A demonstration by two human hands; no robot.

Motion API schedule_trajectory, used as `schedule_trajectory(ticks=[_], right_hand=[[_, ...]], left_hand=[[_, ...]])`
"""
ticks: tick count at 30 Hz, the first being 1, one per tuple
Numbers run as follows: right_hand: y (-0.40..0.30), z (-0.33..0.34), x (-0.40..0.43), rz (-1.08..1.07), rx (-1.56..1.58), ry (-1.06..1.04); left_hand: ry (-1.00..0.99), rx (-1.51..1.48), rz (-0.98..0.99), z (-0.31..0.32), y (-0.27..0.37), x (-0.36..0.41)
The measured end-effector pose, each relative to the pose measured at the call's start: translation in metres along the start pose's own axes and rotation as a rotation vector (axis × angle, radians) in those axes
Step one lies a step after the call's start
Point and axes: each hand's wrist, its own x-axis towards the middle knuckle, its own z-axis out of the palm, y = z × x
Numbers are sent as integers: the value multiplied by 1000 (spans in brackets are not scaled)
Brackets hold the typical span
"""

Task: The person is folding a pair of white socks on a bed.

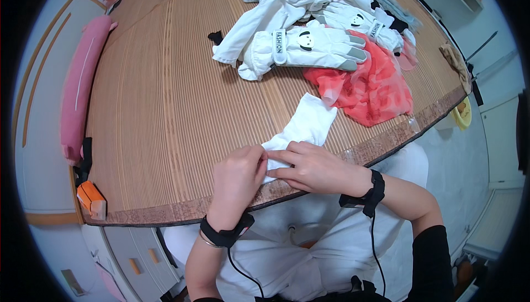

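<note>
A white sock [311, 120] lies on the bamboo mat [198, 95] close to its near edge, its upper part spread out towards the back right. At the lower-left end of the sock, my left hand [240, 173] is curled with its fingertips pinching the fabric. My right hand [312, 167] rests palm-down across the sock. Its index and middle fingers are spread apart and reach towards the left fingertips. Both hands cover part of the sock's lower end. A black strap with a cable is around each wrist.
White gloves [319, 45] with a panda print lie on white clothing [269, 16] and a red sheer cloth [372, 82], beyond the sock. A long pink plush cushion [85, 86] lines the left edge. An orange packet [91, 196] sits at the near-left corner. A brown cloth [455, 64] hangs at the right edge.
</note>
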Motion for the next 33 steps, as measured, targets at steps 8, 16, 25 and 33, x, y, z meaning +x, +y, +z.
schedule_trajectory(ticks=[8, 16, 25, 33], right_hand=[[2, 0, -1, -3, 2, -12], [0, -2, 1, 7, 14, -20], [1, -4, -1, 10, 60, -19], [10, -35, 7, 159, 87, 309]], left_hand=[[16, -74, -86, 5, -6, -2], [81, -172, -203, -5, -22, -8], [-489, -754, -191, -54, 1, -28], [-663, -555, -51, -45, 3, -33]])
